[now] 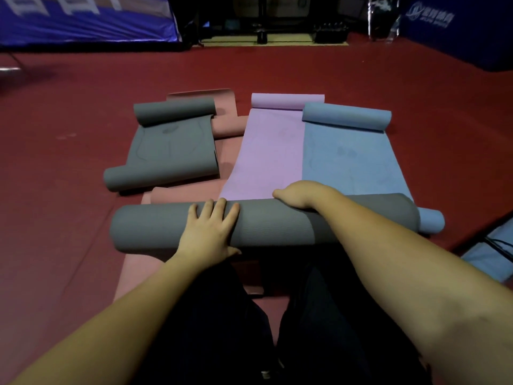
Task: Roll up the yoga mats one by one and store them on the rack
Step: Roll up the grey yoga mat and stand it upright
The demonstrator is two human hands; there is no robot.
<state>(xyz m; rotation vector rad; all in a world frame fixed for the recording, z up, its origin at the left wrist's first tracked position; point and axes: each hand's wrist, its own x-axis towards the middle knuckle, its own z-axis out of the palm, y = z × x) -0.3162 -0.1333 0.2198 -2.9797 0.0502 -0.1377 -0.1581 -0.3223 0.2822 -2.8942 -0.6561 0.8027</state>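
Observation:
A thick grey rolled mat (pixel 155 229) lies crosswise right in front of my knees. My left hand (pixel 206 232) rests flat on its top with the fingers spread. My right hand (pixel 301 194) bends over the roll's far edge, its fingers curled down behind it and hidden. Beyond the roll a lilac mat (pixel 269 151) and a blue mat (pixel 344 159) lie spread out side by side, each curled at the far end. A second grey mat (pixel 172 151) lies at the left, curled at both ends, on top of pink mats (pixel 230 125).
Red carpet floor (pixel 83 129) surrounds the mats. A blue banner (pixel 83 20) hangs at the back left and blue padding (pixel 458 31) at the back right. Dark equipment (pixel 261 18) stands at the far middle. A pale blue object with black cords (pixel 491 251) lies at the right.

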